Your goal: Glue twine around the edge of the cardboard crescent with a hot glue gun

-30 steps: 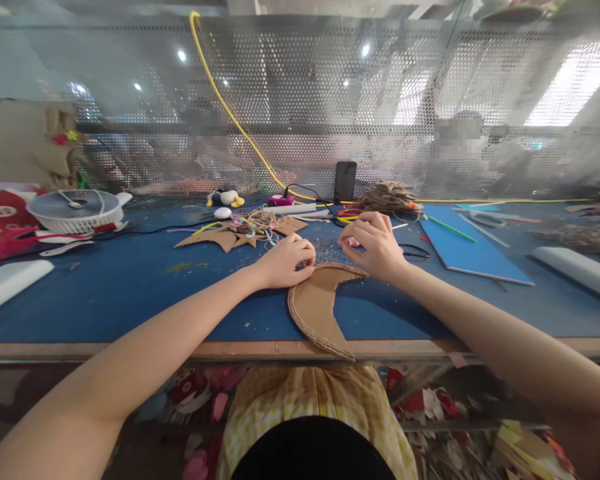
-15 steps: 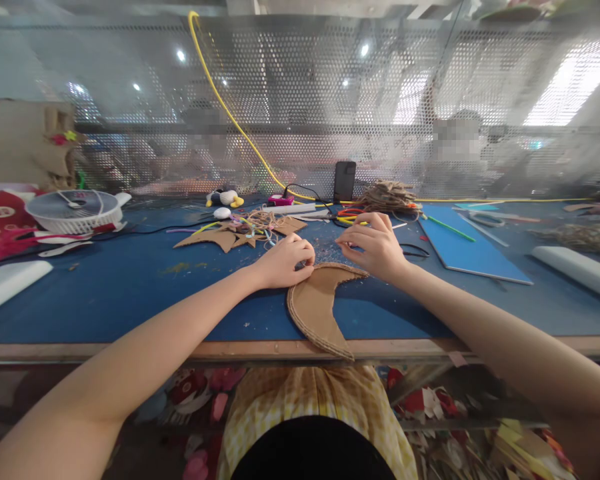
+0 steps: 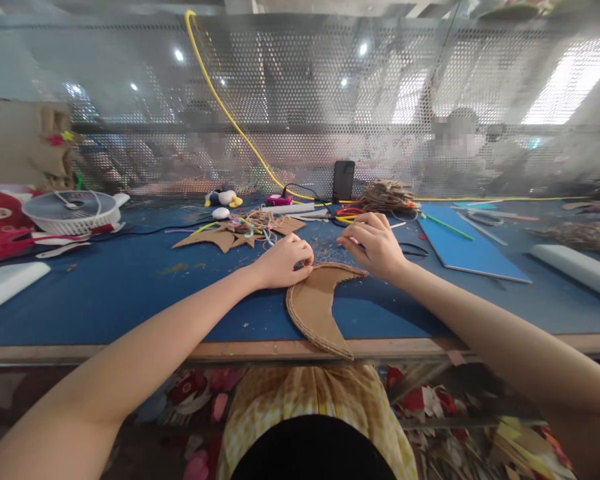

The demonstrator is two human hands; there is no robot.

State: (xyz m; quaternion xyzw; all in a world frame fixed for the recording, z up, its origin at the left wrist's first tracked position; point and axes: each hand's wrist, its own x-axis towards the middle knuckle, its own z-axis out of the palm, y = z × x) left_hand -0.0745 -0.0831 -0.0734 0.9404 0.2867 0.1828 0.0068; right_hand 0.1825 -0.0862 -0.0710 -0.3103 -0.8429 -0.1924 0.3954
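Note:
A brown cardboard crescent moon (image 3: 313, 300) lies on the blue tabletop, its lower tip reaching over the front edge. Corrugated strips run along its outer rim. At its upper left rim, my left hand (image 3: 286, 262) is closed, thumb and fingers pinching there. My right hand (image 3: 373, 248) is held just above and beyond the upper right tip, fingers bent and drawn together. Whatever sits between those right fingertips is too small or hidden to make out. Behind my left hand lie cardboard star shapes (image 3: 243, 240) and a tangle of coloured cords (image 3: 263, 225).
A black phone (image 3: 343, 181) stands upright against the perforated metal screen (image 3: 300, 100). A bundle of twigs (image 3: 387, 195) lies beside it. To the right are a blue board (image 3: 470, 243) with a green stick and a white foam block (image 3: 577, 270). A white basket (image 3: 73, 213) stands left.
My right fingers have curled in slightly more, and the hand stays close to the same spot. My left hand and the crescent moon have barely moved.

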